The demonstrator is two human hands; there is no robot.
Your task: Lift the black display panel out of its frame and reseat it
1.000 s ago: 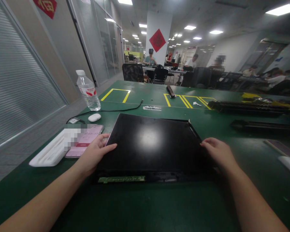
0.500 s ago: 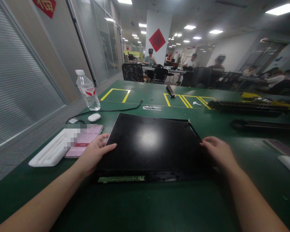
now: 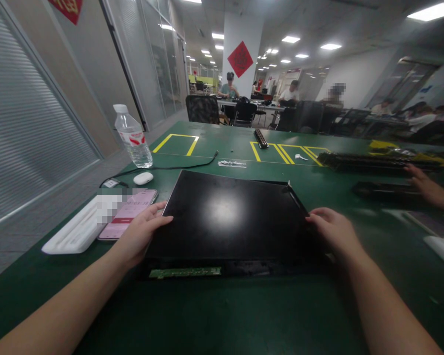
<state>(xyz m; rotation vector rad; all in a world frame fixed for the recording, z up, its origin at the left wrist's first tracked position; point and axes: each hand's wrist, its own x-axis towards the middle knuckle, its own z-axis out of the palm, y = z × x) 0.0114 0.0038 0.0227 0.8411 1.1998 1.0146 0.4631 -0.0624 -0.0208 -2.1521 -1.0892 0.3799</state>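
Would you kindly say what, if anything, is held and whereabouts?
Left hand: the black panel, by its left edge. Right hand: the right edge, panel or frame unclear.

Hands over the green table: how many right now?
3: the left hand at the left edge of the panel, the right hand at its right edge, and another person's hand at far right. Others may be hidden.
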